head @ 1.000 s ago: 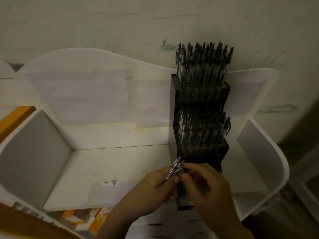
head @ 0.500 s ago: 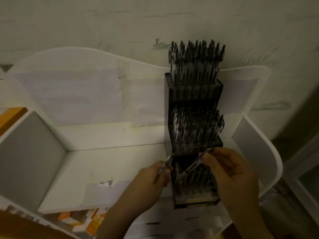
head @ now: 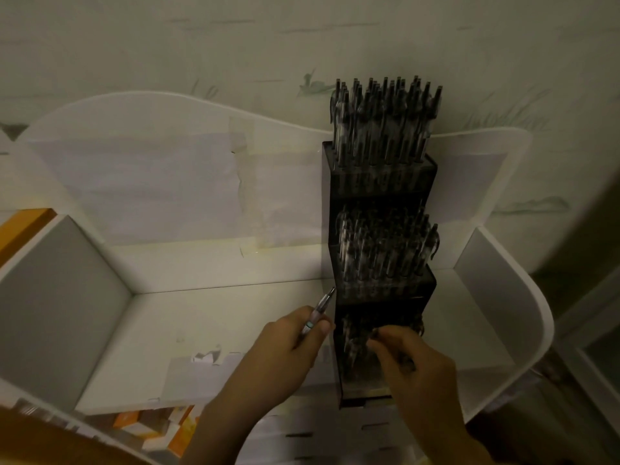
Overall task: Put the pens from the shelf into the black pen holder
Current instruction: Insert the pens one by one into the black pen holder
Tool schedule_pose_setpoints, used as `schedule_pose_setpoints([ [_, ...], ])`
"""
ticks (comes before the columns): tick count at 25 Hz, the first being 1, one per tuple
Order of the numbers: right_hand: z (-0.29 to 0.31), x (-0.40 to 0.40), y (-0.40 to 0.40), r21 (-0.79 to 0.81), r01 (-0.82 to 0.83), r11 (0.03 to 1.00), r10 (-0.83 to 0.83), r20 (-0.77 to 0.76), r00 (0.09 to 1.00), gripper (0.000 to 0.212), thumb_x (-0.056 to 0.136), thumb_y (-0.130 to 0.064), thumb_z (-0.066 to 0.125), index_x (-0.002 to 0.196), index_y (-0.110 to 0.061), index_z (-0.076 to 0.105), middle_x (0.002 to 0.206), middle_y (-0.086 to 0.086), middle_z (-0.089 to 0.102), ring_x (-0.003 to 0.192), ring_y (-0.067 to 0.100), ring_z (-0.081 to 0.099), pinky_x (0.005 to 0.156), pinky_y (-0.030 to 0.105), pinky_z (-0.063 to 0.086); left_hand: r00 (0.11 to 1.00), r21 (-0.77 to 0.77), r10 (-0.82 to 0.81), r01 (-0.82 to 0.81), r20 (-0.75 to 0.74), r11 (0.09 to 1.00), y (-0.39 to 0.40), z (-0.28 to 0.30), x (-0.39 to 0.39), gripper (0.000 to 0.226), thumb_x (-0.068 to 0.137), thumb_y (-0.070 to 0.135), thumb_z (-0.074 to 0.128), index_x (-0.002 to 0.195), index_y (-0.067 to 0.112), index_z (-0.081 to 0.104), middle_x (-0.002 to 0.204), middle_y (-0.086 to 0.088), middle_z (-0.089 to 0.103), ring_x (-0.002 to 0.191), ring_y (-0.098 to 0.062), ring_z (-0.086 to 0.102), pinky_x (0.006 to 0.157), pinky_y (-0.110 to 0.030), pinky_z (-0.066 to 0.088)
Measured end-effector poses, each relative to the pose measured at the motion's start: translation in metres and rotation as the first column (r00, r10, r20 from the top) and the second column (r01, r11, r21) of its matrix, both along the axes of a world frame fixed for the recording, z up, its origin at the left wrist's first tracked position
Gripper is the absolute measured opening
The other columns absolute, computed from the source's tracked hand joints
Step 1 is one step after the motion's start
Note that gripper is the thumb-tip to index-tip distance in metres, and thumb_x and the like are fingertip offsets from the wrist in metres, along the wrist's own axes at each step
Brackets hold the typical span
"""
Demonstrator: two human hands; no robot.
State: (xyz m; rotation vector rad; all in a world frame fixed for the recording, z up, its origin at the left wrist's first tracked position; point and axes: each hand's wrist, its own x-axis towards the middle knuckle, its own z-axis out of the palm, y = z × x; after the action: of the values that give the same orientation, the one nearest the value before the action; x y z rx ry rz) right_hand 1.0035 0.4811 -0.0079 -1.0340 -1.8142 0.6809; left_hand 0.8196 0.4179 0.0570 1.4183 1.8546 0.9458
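Observation:
A tall black pen holder [head: 380,290] with three stepped tiers stands on the white shelf [head: 214,317], right of centre. Its top and middle tiers are packed with upright pens [head: 385,122]. My left hand [head: 285,350] is just left of the holder's lowest tier and grips a clear pen [head: 318,310] that points up and to the right. My right hand [head: 412,360] is over the lowest tier with its fingertips pinched together down among the pens there. Whether those fingers still grip a pen is hidden by blur and dim light.
The shelf has a curved white back panel [head: 167,152] with paper taped on, and grey side walls [head: 57,290] left and right. Orange-and-white boxes [head: 157,427] lie below the shelf's front edge. A pale wall rises behind.
My right hand carried one pen from beside my left hand up and then down into the holder's lowest tier. My left hand stayed in place, keeping a pen.

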Motion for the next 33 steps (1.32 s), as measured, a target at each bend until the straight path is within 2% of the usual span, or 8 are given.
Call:
schedule_pose_setpoints([
  [4, -0.012, -0.002, 0.002, -0.039, -0.030, 0.999, 0.032, 0.056, 0.998, 0.022, 0.074, -0.013, 0.081, 0.091, -0.022, 0.070, 0.078, -0.029, 0.062, 0.077, -0.016, 0.061, 0.067, -0.001, 0.045, 1.000, -0.030, -0.013, 0.014, 0.015, 0.999, 0.000, 0.000, 0.003, 0.022, 0.097, 0.038, 0.045, 0.094, 0.028, 0.065, 0.061, 0.008, 0.056, 0.058, -0.002, 0.055, 0.065, -0.024, 0.051],
  [8, 0.005, 0.000, 0.001, 0.044, -0.018, 0.999, 0.016, 0.047, 0.999, 0.027, 0.073, -0.022, 0.082, 0.098, -0.021, 0.071, 0.081, -0.012, 0.066, 0.075, -0.002, 0.062, 0.068, 0.006, 0.048, 0.997, -0.050, -0.075, 0.075, 0.005, 0.996, 0.002, -0.001, 0.012, 0.021, 0.098, 0.037, 0.047, 0.090, 0.029, 0.064, 0.061, 0.009, 0.055, 0.057, -0.002, 0.051, 0.059, -0.018, 0.044],
  [14, 0.045, -0.007, -0.011, -0.009, -0.161, 0.987, 0.155, -0.204, 0.967, 0.021, 0.081, -0.036, 0.066, 0.096, -0.022, 0.072, 0.093, -0.012, 0.067, 0.087, 0.006, 0.065, 0.072, 0.012, 0.050, 0.986, -0.035, -0.165, 0.165, -0.021, 0.986, 0.008, -0.004, 0.030, 0.019, 0.098, 0.033, 0.049, 0.092, 0.025, 0.065, 0.070, 0.010, 0.062, 0.059, 0.001, 0.055, 0.058, -0.017, 0.047],
  [18, 0.051, -0.004, -0.010, -0.102, -0.150, 0.983, 0.115, -0.289, 0.950, 0.008, 0.087, -0.029, 0.070, 0.094, -0.027, 0.072, 0.090, -0.012, 0.071, 0.088, 0.007, 0.068, 0.075, 0.019, 0.054, 0.983, -0.036, -0.173, 0.171, -0.062, 0.985, 0.010, -0.005, 0.035, 0.018, 0.097, 0.037, 0.048, 0.096, 0.026, 0.062, 0.082, 0.000, 0.066, 0.071, -0.012, 0.061, 0.073, -0.036, 0.054],
  [22, 0.069, 0.014, -0.006, -0.149, -0.112, 0.982, 0.043, -0.403, 0.914, 0.010, 0.089, -0.025, 0.064, 0.096, -0.023, 0.070, 0.086, -0.007, 0.074, 0.087, 0.006, 0.070, 0.077, 0.016, 0.053, 0.981, -0.032, -0.123, 0.120, -0.147, 0.992, 0.007, -0.005, 0.025, 0.009, 0.094, 0.040, 0.053, 0.098, 0.033, 0.058, 0.084, 0.007, 0.064, 0.078, -0.007, 0.060, 0.078, -0.035, 0.054],
  [27, 0.066, 0.026, 0.004, 0.146, -0.036, 0.989, 0.051, -0.098, 0.994, 0.020, 0.090, -0.030, 0.054, 0.105, -0.021, 0.065, 0.091, -0.014, 0.066, 0.090, -0.005, 0.062, 0.078, 0.005, 0.044, 0.960, 0.000, -0.015, 0.016, -0.280, 1.000, 0.000, -0.002, 0.015, 0.033, 0.088, 0.052, 0.057, 0.116, 0.042, 0.045, 0.106, 0.018, 0.057, 0.097, 0.002, 0.055, 0.086, -0.027, 0.053],
  [30, 0.041, 0.021, 0.007, 0.171, -0.073, 0.983, 0.070, 0.020, 0.997, 0.020, 0.089, -0.019, 0.059, 0.107, -0.014, 0.067, 0.097, -0.015, 0.062, 0.096, -0.012, 0.057, 0.081, 0.002, 0.041, 0.914, 0.043, 0.023, -0.006, -0.404, 0.999, -0.004, 0.000, 0.017, 0.052, 0.086, 0.058, 0.055, 0.131, 0.043, 0.033, 0.127, 0.019, 0.048, 0.113, 0.000, 0.049, 0.091, -0.020, 0.047],
  [33, 0.017, 0.019, 0.011, 0.158, -0.096, 0.983, 0.084, 0.076, 0.994, 0.021, 0.088, -0.019, 0.058, 0.106, -0.014, 0.068, 0.098, -0.016, 0.060, 0.095, -0.015, 0.054, 0.080, 0.000, 0.039, 0.902, 0.056, 0.043, -0.021, -0.430, 0.998, -0.007, 0.000, 0.019, 0.061, 0.087, 0.058, 0.054, 0.139, 0.043, 0.026, 0.139, 0.019, 0.042, 0.123, -0.002, 0.045, 0.092, -0.016, 0.039],
])
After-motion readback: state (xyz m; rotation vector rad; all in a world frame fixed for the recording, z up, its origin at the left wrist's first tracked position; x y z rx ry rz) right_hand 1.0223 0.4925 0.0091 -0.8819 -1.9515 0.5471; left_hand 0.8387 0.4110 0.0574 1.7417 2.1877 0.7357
